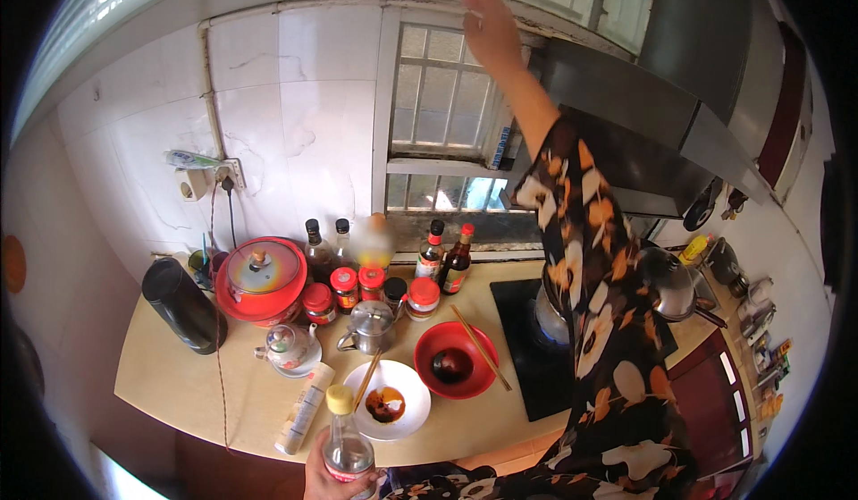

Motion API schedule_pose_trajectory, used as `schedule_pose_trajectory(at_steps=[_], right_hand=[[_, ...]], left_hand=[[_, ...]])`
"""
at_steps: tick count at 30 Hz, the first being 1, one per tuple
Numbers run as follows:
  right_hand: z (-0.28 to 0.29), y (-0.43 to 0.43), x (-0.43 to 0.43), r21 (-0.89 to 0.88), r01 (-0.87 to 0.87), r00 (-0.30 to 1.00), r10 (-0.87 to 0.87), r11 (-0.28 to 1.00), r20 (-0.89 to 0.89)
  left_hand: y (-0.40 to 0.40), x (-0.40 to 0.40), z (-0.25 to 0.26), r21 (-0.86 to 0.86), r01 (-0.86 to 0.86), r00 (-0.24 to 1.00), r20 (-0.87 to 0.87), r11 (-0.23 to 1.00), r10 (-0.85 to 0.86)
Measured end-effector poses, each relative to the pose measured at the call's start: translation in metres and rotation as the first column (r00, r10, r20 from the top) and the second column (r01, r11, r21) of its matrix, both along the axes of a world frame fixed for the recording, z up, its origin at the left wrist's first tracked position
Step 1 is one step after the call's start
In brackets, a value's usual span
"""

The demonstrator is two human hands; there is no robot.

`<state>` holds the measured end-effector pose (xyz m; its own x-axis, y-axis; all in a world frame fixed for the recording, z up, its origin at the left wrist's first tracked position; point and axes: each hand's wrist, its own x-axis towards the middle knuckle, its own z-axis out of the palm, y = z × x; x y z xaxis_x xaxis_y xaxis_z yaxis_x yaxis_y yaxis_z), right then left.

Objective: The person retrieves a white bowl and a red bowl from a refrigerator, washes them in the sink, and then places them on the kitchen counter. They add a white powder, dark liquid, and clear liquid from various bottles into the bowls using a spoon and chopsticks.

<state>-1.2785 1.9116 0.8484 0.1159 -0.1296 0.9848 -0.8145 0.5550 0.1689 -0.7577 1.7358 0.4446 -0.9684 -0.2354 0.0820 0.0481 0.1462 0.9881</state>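
My left hand (322,468) grips a clear glass bottle (347,450) with a yellow cap, low at the counter's front edge. Just beyond it stands a white bowl (409,419) with dark red sauce in it and chopsticks (366,381) leaning on its rim. To its right is a red bowl (429,339) holding dark liquid, with another pair of chopsticks (481,349) across it. My right hand (495,36), raised high before the window, looks empty, its fingers loosely bent and a gap by the thumb. The floral sleeve (590,265) hides part of the stove.
A paper-wrapped roll (305,409), teapot (288,346), steel pot (372,326) and red-lidded jars (422,299) crowd the counter (174,393). Sauce bottles (457,259) stand behind. At right, a pot (546,309) sits over a blue flame on the black cooktop (526,366), below a range hood (617,91).
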Motion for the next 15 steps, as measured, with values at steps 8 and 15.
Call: schedule_pose_trajectory(at_steps=[8, 15], right_hand=[[0.049, -0.014, -0.04, 0.193, 0.36, 0.904, -0.393, 0.913, 0.167], [0.052, -0.007, -0.061, 0.249, 0.361, 0.897, -0.407, 0.899, 0.171]], left_hand=[[-0.003, 0.077, -0.032, 0.194, -0.316, 0.948, 0.089, 0.929, 0.304], [0.001, 0.082, -0.016, 0.154, -0.387, 0.922, 0.074, 0.909, 0.381]])
